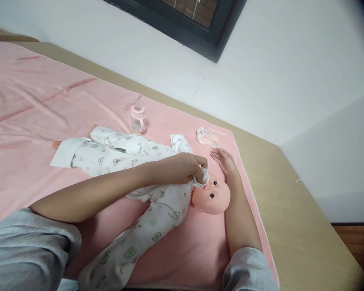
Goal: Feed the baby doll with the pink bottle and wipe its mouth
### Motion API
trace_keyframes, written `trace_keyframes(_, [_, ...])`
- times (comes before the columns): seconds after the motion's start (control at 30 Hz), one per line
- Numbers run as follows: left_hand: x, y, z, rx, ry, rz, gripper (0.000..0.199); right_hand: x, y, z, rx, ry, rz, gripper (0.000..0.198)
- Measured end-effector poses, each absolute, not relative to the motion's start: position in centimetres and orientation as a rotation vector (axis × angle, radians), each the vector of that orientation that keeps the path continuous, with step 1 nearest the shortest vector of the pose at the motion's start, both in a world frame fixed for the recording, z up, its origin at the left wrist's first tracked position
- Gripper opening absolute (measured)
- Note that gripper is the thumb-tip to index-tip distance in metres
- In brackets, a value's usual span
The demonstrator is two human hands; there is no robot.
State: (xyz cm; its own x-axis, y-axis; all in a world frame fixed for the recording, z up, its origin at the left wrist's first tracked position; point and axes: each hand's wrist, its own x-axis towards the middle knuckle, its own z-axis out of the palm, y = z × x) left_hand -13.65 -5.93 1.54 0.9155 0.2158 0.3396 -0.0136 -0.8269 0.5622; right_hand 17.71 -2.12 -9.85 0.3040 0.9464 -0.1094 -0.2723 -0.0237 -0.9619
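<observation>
A baby doll (pixel 217 200) lies on its back, its head toward the right, dressed in a white outfit (pixel 166 202) printed with green animals. My left hand (pixel 182 167) reaches over its chest and pinches a white wipe (pixel 205 176), which is against the doll's mouth and chin. Beyond the doll's head, my right hand (pixel 224 161) rests palm up on the pink blanket (pixel 176 250), fingers loosely apart and holding nothing. Just past those fingertips lies a small clear plastic packet (pixel 206 137); its contents are hard to make out.
A pink-lidded baby bottle (pixel 138 119) with a handle stands upright past the doll's body. Wooden tabletop (pixel 286 194) borders the blanket at the back and right. Behind it rises a white wall (pixel 255 85) with a dark-framed window (pixel 221 36).
</observation>
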Motion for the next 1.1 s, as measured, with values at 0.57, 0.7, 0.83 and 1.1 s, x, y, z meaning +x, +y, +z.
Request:
trace_keyframes(0.57, [-13.7,-6.2,1.6,2.485,0.19,0.557,0.031,17.7,-2.1,-9.9,-1.187,-0.749,1.131,0.005])
trace_keyframes(0.7, [-13.5,-6.0,1.2,2.516,0.196,0.562,0.031,17.8,-2.1,-10.0,-1.18,-0.747,1.134,0.006])
trace_keyframes(0.83, [-13.5,-5.9,1.0,2.521,0.199,0.591,0.033,17.9,-2.1,-10.1,-1.178,-0.752,1.138,0.006])
trace_keyframes(1.1, [-13.3,-5.4,0.6,2.552,0.247,0.625,0.035,18.0,-2.0,-10.1,-1.19,-0.745,1.134,0.006])
